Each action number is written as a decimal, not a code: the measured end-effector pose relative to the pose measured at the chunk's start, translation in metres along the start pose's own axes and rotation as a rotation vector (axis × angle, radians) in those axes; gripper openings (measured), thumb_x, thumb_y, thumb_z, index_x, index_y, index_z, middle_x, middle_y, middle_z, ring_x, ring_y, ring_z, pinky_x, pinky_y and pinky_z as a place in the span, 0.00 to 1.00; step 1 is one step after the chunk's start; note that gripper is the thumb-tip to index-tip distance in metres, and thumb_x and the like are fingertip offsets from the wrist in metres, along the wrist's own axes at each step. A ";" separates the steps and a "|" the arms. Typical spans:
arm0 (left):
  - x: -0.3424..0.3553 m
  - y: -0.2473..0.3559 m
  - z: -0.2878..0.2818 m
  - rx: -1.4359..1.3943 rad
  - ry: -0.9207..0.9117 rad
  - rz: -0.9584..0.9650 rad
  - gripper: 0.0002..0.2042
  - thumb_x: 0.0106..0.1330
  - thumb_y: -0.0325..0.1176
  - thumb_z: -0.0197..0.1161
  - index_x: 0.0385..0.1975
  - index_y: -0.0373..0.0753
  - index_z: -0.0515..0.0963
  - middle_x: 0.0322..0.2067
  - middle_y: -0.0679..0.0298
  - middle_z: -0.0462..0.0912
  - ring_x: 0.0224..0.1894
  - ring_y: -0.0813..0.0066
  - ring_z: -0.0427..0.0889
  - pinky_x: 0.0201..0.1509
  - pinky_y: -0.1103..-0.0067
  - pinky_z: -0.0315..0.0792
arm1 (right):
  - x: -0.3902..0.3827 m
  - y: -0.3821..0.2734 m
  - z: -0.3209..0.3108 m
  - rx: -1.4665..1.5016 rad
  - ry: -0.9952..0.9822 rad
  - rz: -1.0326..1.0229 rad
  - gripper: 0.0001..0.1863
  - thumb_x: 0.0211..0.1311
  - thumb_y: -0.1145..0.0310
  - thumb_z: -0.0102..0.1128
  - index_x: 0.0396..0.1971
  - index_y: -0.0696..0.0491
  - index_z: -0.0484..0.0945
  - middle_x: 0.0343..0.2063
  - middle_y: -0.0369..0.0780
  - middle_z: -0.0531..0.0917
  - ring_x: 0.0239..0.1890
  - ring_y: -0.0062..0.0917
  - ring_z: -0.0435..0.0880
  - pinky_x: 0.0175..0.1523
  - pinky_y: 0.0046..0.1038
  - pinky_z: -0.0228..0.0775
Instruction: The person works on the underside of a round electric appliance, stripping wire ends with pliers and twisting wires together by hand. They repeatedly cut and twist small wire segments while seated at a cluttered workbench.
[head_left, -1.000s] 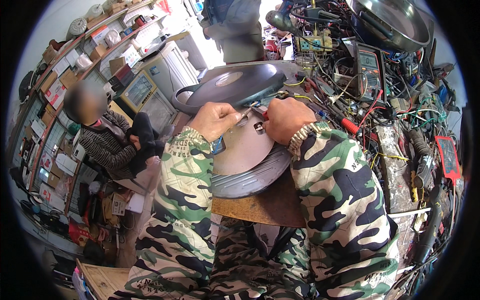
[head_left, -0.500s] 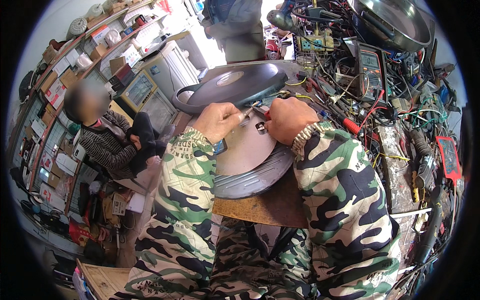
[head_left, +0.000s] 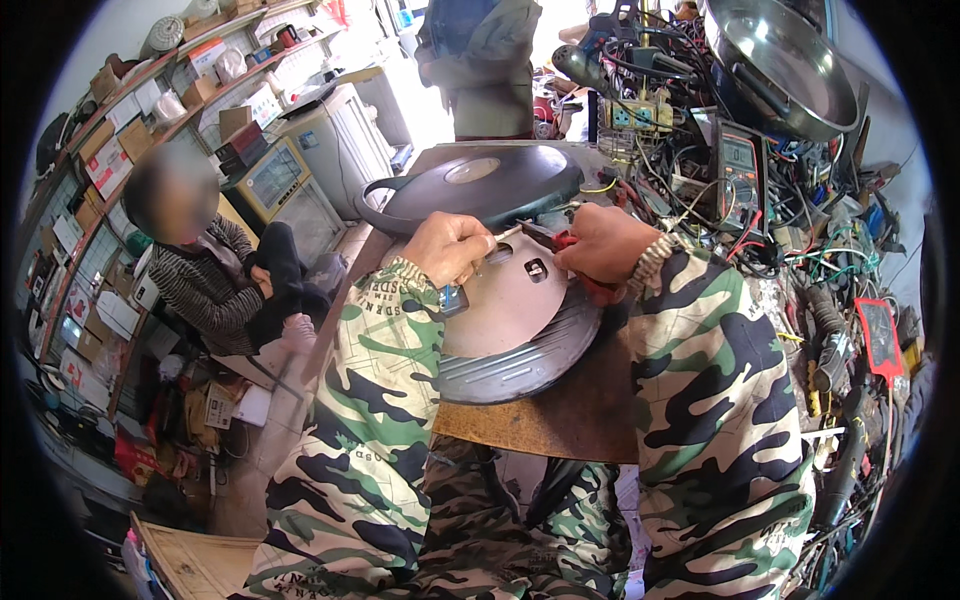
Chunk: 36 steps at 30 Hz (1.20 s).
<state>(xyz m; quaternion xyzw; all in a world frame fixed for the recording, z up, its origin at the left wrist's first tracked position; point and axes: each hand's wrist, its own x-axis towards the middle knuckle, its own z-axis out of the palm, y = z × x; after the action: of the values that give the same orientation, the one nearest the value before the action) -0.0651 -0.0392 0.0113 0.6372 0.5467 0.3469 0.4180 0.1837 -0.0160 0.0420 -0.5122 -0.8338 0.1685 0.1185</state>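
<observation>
- Head view: the right hand [head_left: 615, 245] has just shifted outward and turned a little, so more of the red-handled pliers [head_left: 566, 240] shows and the gap between the hands looks slightly wider.
- For the work in hand, this lays bare the tool's metal nose, close to the left fingertips; whether it grips anything is too small to tell.
- Right fingers are curled firmly around the red handles; how far the nose is spread cannot be told.
- Left hand [head_left: 447, 247] stays in a tight pinch, thumb against forefinger, apparently with a thin pale piece [head_left: 508, 236] between the tips.
- Both hands are over the far part of a beige disc [head_left: 500, 325], which lies on a ribbed grey base [head_left: 530, 378] near the front edge of the wooden table [head_left: 540, 425].
- On the disc, a small black patch [head_left: 537, 270] shows more fully, just below the pliers.
- Beyond the hands, toward the surface's far edge, rests a black lid [head_left: 510, 190].
- Along the right side, a multimeter [head_left: 740, 165] stands among tangled wires [head_left: 795, 255].
</observation>
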 end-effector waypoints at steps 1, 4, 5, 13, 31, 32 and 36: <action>0.001 -0.002 -0.001 -0.006 0.009 -0.008 0.08 0.69 0.29 0.61 0.31 0.31 0.79 0.19 0.68 0.75 0.15 0.84 0.68 0.19 0.82 0.59 | -0.001 0.005 0.000 0.003 0.034 -0.017 0.24 0.55 0.56 0.69 0.32 0.66 0.84 0.27 0.55 0.85 0.35 0.44 0.89 0.44 0.37 0.80; 0.003 -0.006 -0.005 -0.043 -0.014 0.029 0.10 0.66 0.32 0.63 0.31 0.29 0.81 0.19 0.65 0.77 0.16 0.81 0.72 0.19 0.80 0.64 | -0.009 -0.006 -0.020 0.022 -0.152 0.029 0.23 0.56 0.56 0.67 0.30 0.65 0.84 0.25 0.53 0.85 0.32 0.43 0.88 0.42 0.38 0.79; 0.005 -0.007 -0.004 -0.042 -0.013 0.027 0.10 0.66 0.32 0.63 0.30 0.30 0.81 0.19 0.65 0.77 0.16 0.81 0.73 0.19 0.80 0.64 | -0.012 -0.007 -0.023 0.051 -0.189 0.050 0.23 0.56 0.56 0.66 0.30 0.66 0.84 0.25 0.53 0.85 0.31 0.42 0.88 0.41 0.38 0.79; 0.007 -0.008 0.002 0.120 0.048 0.103 0.11 0.65 0.35 0.64 0.32 0.30 0.84 0.18 0.64 0.80 0.16 0.79 0.76 0.22 0.78 0.69 | -0.023 -0.014 -0.031 -0.004 -0.222 -0.009 0.21 0.59 0.56 0.65 0.29 0.64 0.85 0.22 0.49 0.84 0.26 0.33 0.86 0.35 0.35 0.76; 0.009 -0.009 0.000 0.104 0.022 0.047 0.14 0.66 0.38 0.62 0.30 0.31 0.84 0.19 0.62 0.81 0.17 0.76 0.79 0.24 0.77 0.73 | -0.021 -0.023 -0.008 0.172 -0.190 0.093 0.19 0.63 0.60 0.66 0.28 0.65 0.84 0.19 0.44 0.84 0.23 0.29 0.86 0.32 0.33 0.78; 0.008 -0.008 0.001 0.099 0.022 0.048 0.13 0.68 0.37 0.62 0.30 0.31 0.84 0.19 0.63 0.80 0.16 0.78 0.76 0.22 0.78 0.70 | -0.026 -0.029 -0.008 0.198 -0.197 0.132 0.19 0.63 0.61 0.65 0.28 0.65 0.84 0.19 0.44 0.84 0.24 0.30 0.87 0.33 0.33 0.78; 0.005 -0.005 0.003 0.090 0.035 0.051 0.12 0.69 0.35 0.62 0.30 0.32 0.82 0.19 0.65 0.78 0.15 0.82 0.71 0.18 0.81 0.64 | -0.033 -0.032 0.007 0.071 -0.035 0.019 0.17 0.64 0.62 0.64 0.29 0.65 0.83 0.19 0.45 0.85 0.23 0.32 0.88 0.33 0.35 0.80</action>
<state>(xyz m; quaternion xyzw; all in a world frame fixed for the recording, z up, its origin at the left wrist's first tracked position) -0.0636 -0.0345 0.0053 0.6630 0.5524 0.3438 0.3703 0.1701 -0.0598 0.0471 -0.5125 -0.8243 0.2079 0.1206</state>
